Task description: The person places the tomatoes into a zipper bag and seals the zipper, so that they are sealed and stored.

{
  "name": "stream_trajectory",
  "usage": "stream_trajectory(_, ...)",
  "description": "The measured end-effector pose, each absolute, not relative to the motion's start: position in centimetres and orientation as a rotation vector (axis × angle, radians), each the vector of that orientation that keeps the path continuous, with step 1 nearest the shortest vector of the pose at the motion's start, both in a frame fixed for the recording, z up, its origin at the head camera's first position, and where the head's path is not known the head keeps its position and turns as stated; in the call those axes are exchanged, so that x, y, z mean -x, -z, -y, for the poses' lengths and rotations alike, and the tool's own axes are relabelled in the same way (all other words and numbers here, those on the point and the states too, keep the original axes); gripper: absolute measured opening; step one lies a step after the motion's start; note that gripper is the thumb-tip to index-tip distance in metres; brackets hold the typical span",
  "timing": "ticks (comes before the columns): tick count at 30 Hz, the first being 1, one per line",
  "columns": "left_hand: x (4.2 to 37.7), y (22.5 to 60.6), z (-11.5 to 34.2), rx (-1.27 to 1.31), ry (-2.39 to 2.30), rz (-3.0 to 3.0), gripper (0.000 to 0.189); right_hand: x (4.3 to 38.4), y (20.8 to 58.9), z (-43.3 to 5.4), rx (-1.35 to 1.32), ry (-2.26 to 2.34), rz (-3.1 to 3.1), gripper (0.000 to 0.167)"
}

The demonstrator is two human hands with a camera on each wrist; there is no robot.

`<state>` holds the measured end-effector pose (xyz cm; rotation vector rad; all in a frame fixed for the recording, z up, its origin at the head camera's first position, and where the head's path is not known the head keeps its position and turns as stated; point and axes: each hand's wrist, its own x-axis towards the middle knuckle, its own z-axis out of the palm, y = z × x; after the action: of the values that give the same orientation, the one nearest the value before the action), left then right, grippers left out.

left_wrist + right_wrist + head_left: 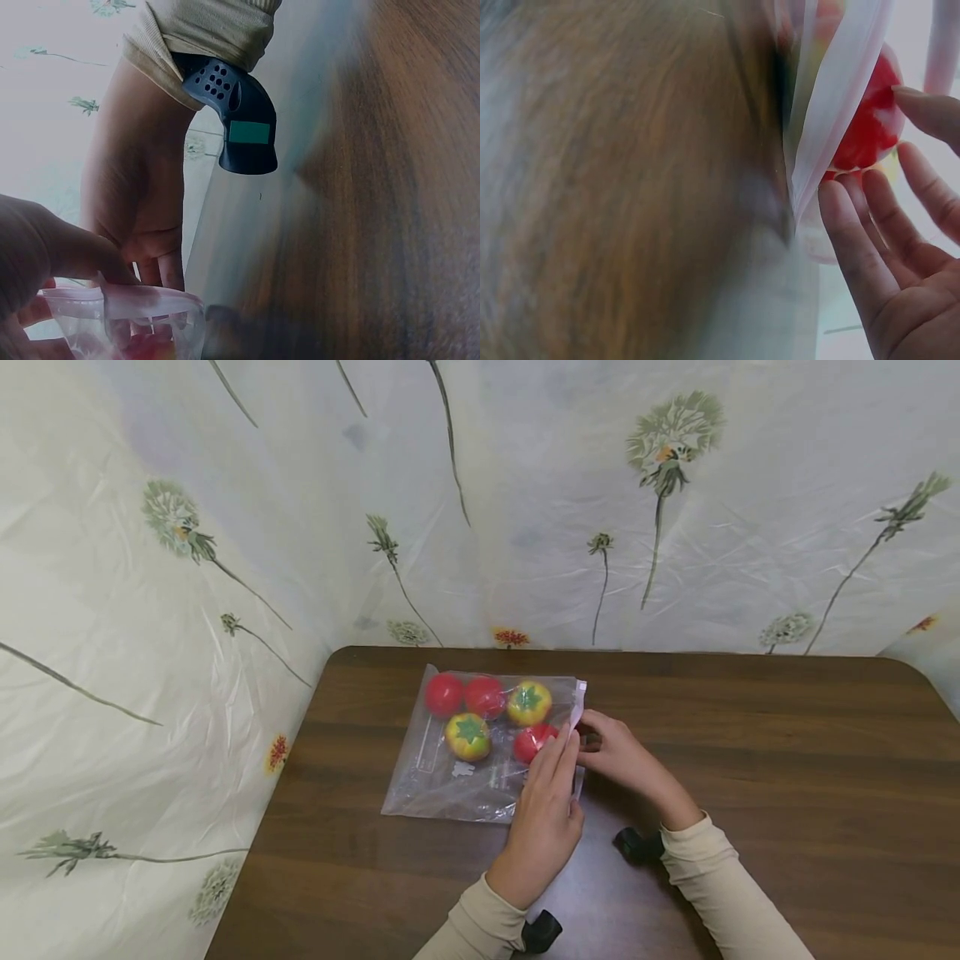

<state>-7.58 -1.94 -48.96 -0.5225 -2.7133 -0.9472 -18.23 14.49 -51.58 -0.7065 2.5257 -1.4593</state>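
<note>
A clear zip bag (442, 789) lies on the table, its pale zip edge (580, 693) raised on the right. Inside are red tomatoes (444, 694) and yellow-green tomatoes with star-shaped green tops (468, 737), glossy like toys. My left hand (546, 822) grips the bag's mouth, fingers reaching over the edge near a red tomato (534, 742); in the left wrist view its thumb (97, 259) lies along the strip. From the right, my right hand (630, 768) is at the bag's opening. In the right wrist view its loosely spread fingers (855, 247) lie close to a red tomato (874, 120).
The brown wooden table (787, 793) extends to the right of the bag. Behind and to the left hangs a pale sheet (525, 485) with dandelion prints. Dark wrist devices (542, 932) stick out from both sleeves.
</note>
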Motion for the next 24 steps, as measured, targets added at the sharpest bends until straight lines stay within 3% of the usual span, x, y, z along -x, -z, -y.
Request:
stream_trajectory(8,7.5,49.0,2.0,0.539,0.937,2.691,0.090,18.5,51.4,-14.1,0.746,1.394,-2.567,0.036)
stream_trajectory(19,7.7,49.1,2.0,0.555,0.942,2.660,0.089,18.6,51.3,-12.4,0.774,1.361,-2.580,0.009)
stream_trajectory(24,7.6,49.1,2.0,0.545,0.949,2.669,0.088,18.4,51.3,-11.8,0.809,1.357,-2.565,0.006)
